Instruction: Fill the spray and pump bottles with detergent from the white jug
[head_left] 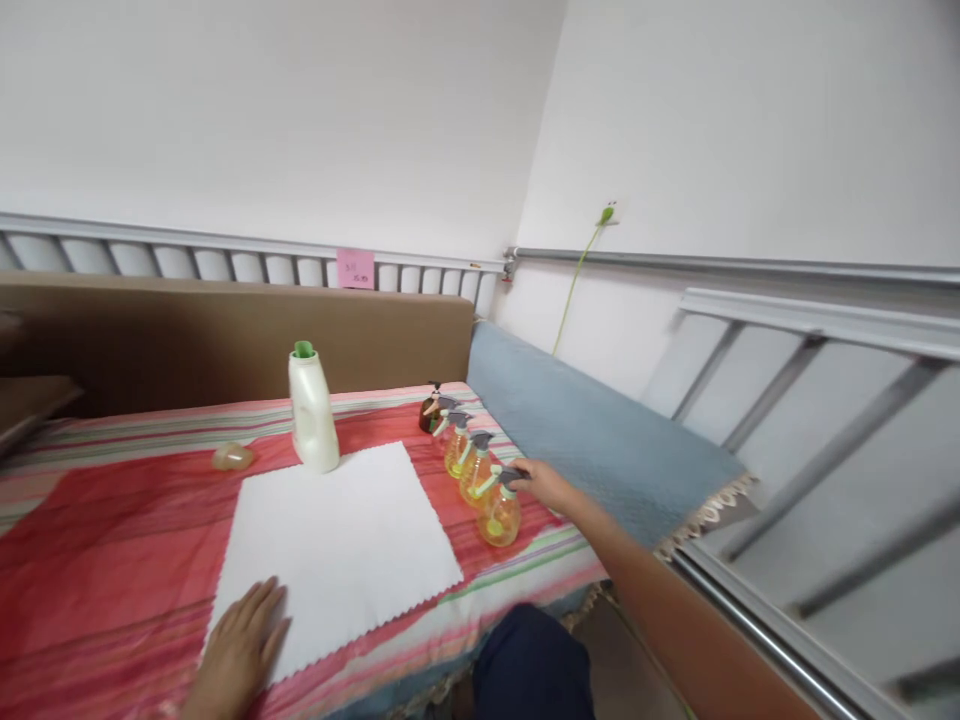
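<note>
So the nearest spray bottle stands upright just right of the white cloth, closer right hand gripping its sprayer head, left hand flat, loose on the cloth.

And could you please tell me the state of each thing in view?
Nearest spray bottle: upright, right hand on top
Other spray bottles: upright, in a row beyond it
Dark pump bottle: upright
White jug: upright, green at its mouth
Small pale container: seemingly on its side
White sheet: spread flat, left hand open on it
Green plug: in the wall socket
Pink note: on the railing
</note>
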